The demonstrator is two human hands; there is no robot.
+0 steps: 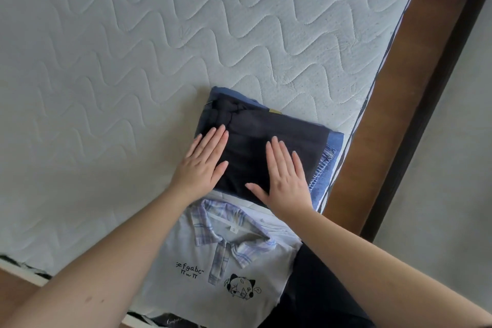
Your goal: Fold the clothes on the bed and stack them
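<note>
Nearest lies a folded pale grey polo shirt with a plaid collar (226, 255). Just beyond, the left hand (202, 162) and right hand (286, 178), fingers spread flat, press a folded black garment (266, 130) stacked on folded blue jeans (326, 167), on the white quilted mattress (133, 48).

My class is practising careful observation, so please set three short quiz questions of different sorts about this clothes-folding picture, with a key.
1. True or false: both hands lie flat on the black garment.
2. The black garment lies on: A) folded jeans B) a towel C) the bare mattress
3. Fill in: the grey polo shirt has a ____ collar.

Key:
1. True: the left hand and the right hand press it with straight fingers.
2. A
3. plaid
</note>
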